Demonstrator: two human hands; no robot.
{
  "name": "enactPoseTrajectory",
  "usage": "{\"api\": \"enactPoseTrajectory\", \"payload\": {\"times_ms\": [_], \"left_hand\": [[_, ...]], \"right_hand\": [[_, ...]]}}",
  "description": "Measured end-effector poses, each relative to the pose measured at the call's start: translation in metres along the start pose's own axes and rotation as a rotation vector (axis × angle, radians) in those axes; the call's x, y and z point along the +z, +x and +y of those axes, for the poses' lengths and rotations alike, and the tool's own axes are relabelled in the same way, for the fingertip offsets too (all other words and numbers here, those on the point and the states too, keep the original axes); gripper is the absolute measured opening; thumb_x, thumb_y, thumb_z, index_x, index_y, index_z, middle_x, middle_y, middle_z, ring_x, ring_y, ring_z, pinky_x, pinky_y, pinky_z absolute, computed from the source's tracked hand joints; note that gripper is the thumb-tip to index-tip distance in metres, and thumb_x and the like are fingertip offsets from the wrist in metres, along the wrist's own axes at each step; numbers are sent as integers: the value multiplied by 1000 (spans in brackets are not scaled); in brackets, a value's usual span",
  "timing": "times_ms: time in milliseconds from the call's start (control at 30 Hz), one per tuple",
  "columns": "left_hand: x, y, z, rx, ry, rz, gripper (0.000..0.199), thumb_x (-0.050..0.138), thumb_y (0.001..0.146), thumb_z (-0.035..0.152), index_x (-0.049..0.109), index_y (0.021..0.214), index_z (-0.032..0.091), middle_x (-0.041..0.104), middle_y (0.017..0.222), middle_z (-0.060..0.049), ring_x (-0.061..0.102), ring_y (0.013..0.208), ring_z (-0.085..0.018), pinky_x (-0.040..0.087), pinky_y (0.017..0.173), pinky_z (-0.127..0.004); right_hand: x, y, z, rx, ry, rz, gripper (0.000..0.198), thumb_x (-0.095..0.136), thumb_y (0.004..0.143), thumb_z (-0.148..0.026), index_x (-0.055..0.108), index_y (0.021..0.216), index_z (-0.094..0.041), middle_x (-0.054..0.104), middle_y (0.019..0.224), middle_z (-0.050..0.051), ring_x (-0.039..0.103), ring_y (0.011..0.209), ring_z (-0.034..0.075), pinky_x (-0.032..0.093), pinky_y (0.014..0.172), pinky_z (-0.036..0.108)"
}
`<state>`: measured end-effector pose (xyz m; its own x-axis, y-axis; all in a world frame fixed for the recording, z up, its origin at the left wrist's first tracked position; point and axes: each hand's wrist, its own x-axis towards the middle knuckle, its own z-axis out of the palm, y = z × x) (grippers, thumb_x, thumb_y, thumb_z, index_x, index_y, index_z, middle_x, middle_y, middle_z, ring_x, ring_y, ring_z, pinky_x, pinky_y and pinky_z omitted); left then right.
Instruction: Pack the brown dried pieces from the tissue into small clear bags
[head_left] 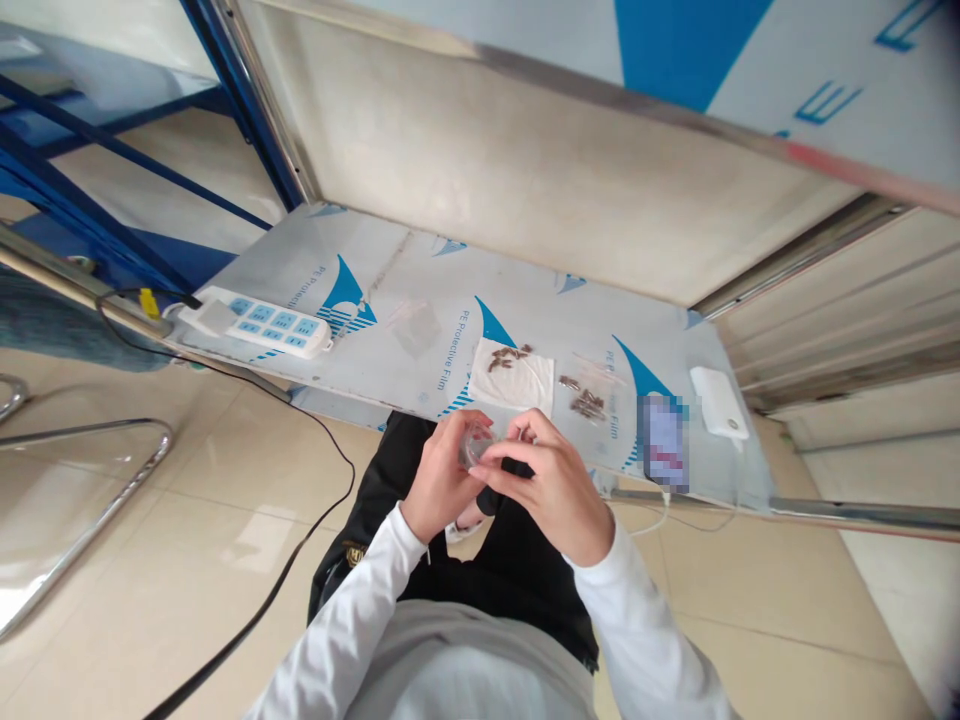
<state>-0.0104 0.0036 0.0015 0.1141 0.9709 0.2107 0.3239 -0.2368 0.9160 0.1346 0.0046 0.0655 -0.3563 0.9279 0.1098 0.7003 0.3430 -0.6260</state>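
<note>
Just in front of the table edge, my left hand (442,478) is closed around a small, clear, rounded plastic piece (475,447); its exact kind is hard to make out. My right hand (553,482) meets it from the other side, thumb and fingers pinched at the plastic's edge. Beyond the hands a white cloth (514,385) lies on the table with several small dark brown pieces (504,359) on its far part. To its right, more brown pieces (588,404) lie on or in what looks like a clear plastic bag (611,385).
Film covers the metal table (390,250). A white power strip (270,326) lies at left, with a black cable (300,540) hanging past my left side. A phone (664,445) and a white power bank (718,402) lie at right. An upper shelf (525,40) overhangs the table.
</note>
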Motion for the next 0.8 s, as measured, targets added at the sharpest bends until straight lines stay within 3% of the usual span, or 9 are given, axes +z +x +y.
{"api": "enactPoseTrajectory", "payload": {"times_ms": [100, 167, 267, 333, 400, 533, 567, 700, 800], "left_hand": [[-4, -2, 3, 4, -85, -16, 42, 71, 67, 23, 50, 103, 20, 60, 95, -4, 59, 84, -16, 47, 78, -29], [-7, -4, 4, 1, -251, -30, 48, 74, 65, 25, 50, 107, 19, 59, 100, -6, 58, 87, -17, 48, 81, -29], [-11, -5, 6, -84, -486, -25, 26, 66, 77, 28, 56, 99, 17, 61, 96, -7, 59, 89, -16, 48, 81, -28], [-11, -4, 8, -160, -529, 10, 13, 62, 83, 27, 61, 88, 16, 63, 87, -6, 60, 83, -14, 48, 78, -26], [-9, -4, 9, -204, -533, 58, 12, 63, 83, 27, 62, 83, 15, 64, 81, -4, 60, 78, -13, 48, 75, -23], [-6, -4, 13, -221, -514, 115, 13, 62, 84, 28, 60, 83, 15, 62, 76, -2, 58, 73, -12, 46, 71, -21], [-5, -5, 14, -216, -499, 120, 14, 61, 84, 29, 60, 83, 15, 61, 76, -2, 58, 73, -11, 46, 70, -21], [-6, -5, 18, -207, -461, 122, 14, 60, 85, 29, 59, 85, 15, 62, 79, -3, 57, 75, -12, 45, 71, -21], [-9, -5, 19, -209, -471, 77, 15, 62, 84, 28, 61, 91, 15, 65, 88, -6, 60, 82, -15, 47, 77, -25]], "right_hand": [[-7, -2, 9, -8, 90, -16, 10, 63, 84, -28, 70, 80, -22, 63, 95, 4, 63, 83, 15, 51, 75, 27], [-14, -3, 14, -3, 155, -15, 8, 61, 85, -23, 68, 83, -22, 67, 94, 3, 64, 84, 15, 51, 77, 26], [-25, -5, 17, 26, 196, -22, 9, 59, 84, -22, 67, 87, -22, 71, 86, 0, 65, 77, 14, 51, 73, 25], [-30, -7, 19, 48, 209, -15, 8, 60, 84, -24, 68, 85, -22, 71, 82, 0, 64, 73, 14, 50, 70, 25], [-29, -8, 20, 81, 276, 24, 8, 61, 83, -26, 67, 87, -21, 71, 83, 1, 65, 75, 15, 51, 72, 26], [-14, -11, 23, 205, 537, 92, 43, 71, 76, -32, 58, 116, -22, 71, 94, 5, 66, 88, 18, 51, 77, 29], [-9, -12, 24, 239, 592, 82, 45, 72, 75, -34, 59, 116, -21, 71, 96, 6, 66, 89, 19, 51, 77, 29], [8, -14, 26, 320, 784, 91, 21, 70, 77, -36, 70, 87, -18, 72, 87, 6, 66, 81, 18, 52, 73, 28], [11, -15, 26, 325, 853, 147, 15, 71, 77, -33, 71, 84, -19, 72, 84, 3, 66, 78, 16, 51, 72, 25]]}}
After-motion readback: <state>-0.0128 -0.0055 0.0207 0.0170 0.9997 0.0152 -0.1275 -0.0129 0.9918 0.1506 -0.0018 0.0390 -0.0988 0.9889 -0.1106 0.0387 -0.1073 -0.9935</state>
